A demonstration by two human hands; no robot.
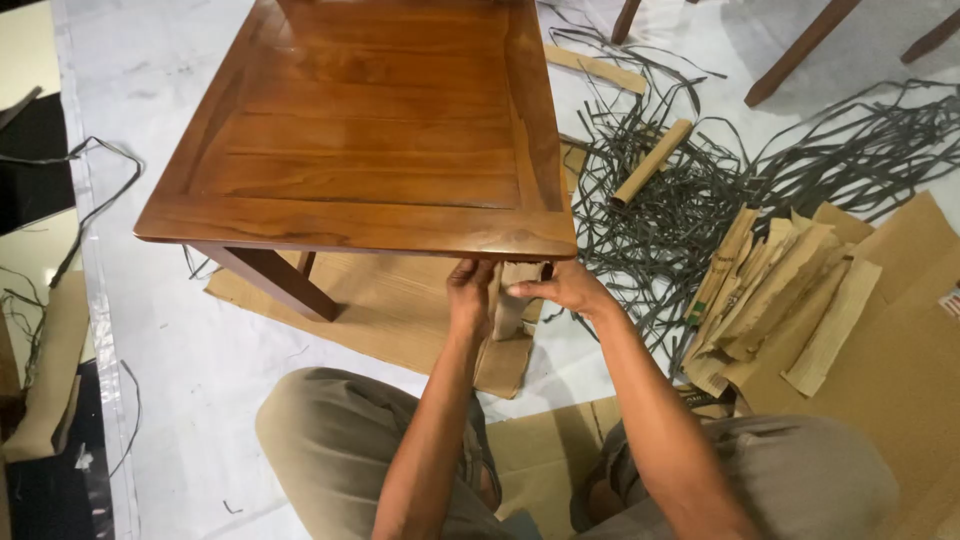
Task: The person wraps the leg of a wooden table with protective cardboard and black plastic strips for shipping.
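A polished brown wooden table (370,130) stands on a flat sheet of cardboard (400,310). Its near right leg is wrapped in brown paper (507,315). My left hand (468,295) grips the wrapped leg from the left, just under the tabletop's edge. From the right, my right hand (560,290) presses the paper against the same leg with its fingers pinched on it. The near left leg (275,280) is bare wood.
A pile of folded brown paper strips (780,300) lies to the right on cardboard. Dark strapping bands (690,180) are tangled behind it, with a cardboard tube (652,160) on top. Other furniture legs (800,50) stand at the back right. My knees (340,440) are below.
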